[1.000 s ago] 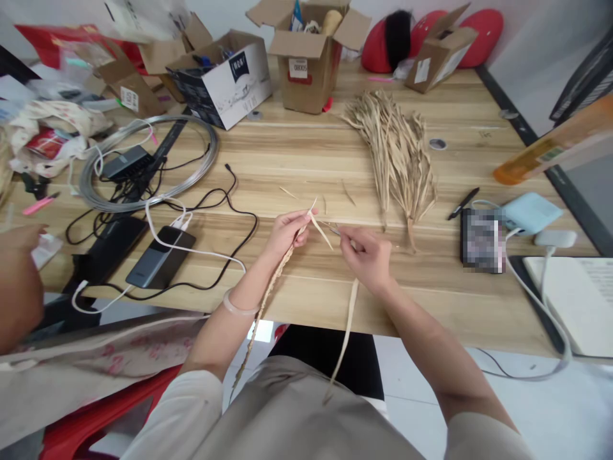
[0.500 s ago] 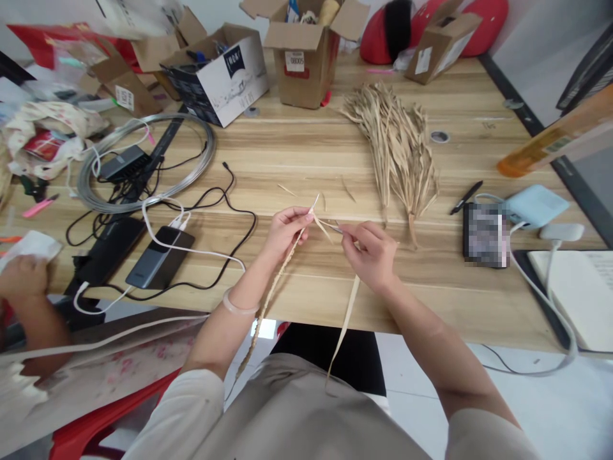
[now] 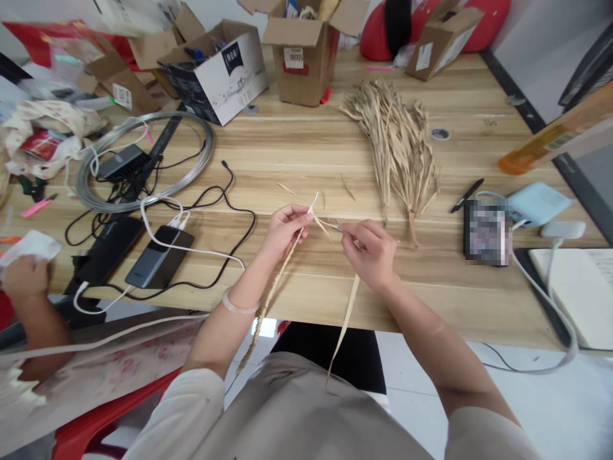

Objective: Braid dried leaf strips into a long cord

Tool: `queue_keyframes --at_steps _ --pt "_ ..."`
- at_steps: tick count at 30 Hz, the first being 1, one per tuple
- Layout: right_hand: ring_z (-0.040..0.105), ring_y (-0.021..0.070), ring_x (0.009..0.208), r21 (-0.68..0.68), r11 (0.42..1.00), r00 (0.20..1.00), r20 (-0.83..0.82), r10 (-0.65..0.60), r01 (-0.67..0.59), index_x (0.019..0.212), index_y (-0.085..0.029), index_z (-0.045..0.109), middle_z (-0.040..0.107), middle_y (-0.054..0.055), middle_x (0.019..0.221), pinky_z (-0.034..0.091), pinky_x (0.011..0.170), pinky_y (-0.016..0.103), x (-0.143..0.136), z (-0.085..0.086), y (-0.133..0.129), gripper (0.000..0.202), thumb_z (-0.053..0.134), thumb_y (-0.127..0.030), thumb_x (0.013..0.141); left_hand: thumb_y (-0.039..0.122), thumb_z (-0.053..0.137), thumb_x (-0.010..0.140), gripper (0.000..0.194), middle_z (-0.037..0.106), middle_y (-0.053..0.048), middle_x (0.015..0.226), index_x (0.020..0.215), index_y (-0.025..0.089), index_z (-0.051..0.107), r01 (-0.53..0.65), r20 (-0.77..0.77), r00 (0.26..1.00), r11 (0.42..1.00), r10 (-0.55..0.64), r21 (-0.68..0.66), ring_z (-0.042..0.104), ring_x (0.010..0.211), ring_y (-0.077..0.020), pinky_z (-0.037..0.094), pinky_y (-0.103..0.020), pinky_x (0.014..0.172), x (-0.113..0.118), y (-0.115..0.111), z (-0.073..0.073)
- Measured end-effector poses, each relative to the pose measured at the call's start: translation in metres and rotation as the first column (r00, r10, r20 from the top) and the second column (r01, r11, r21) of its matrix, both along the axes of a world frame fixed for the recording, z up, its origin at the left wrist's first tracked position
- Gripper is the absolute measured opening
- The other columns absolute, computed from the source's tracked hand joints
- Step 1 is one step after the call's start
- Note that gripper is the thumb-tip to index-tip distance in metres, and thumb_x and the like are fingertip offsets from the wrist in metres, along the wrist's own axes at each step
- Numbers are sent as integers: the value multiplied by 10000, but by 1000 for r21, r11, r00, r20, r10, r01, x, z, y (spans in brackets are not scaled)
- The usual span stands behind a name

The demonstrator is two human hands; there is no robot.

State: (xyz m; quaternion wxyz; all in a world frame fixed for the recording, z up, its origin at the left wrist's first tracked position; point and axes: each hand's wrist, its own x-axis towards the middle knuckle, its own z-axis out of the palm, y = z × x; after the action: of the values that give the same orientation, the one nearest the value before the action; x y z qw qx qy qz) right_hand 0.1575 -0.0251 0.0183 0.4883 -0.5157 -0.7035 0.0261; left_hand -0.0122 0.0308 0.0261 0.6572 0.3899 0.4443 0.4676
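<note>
Left hand is above the tabletop near its front edge, thumb and fingers pressed together; its grip pinches the upper end of a braided cord. The cord slants down from this hand, passes beside the forearm with the bracelet, and hangs past the front edge toward the lap. A narrow pale tip projects above the fingertips. Right hand is just to the right, apart from the left, fingers curled; its grip pinches a slender item with a greyish end, too small to identify. Thin fibres span the gap between the hands. A flat pale strip emerges below the right hand and hangs over the edge; whether it joins the fibres is hidden by the fingers. A few loose slivers lie beyond the hands. Farther back, right of centre, a bundle of dried leaves lies with its stems toward the front, near a roll of tape. Left side: wire coil, tangled dark cables, and a dark power bank with white leads plugged in. Right side: black pen, light blue device, open notebook. Open cardboard box stands at the back. At far left, another person's hand touches a white item.
</note>
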Motion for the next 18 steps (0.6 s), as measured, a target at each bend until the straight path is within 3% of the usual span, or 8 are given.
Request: queue_keyframes --at_steps 18 --pt "540 107 539 -59 997 998 -37 -49 47 868 -202 700 606 21 628 432 526 224 -1 1 1 222 483 -168 831 303 822 487 389 587 58 561 752 146 583 7 -5 1000 1000 -7 13 465 362 -33 277 -150 307 -1 1 -4"
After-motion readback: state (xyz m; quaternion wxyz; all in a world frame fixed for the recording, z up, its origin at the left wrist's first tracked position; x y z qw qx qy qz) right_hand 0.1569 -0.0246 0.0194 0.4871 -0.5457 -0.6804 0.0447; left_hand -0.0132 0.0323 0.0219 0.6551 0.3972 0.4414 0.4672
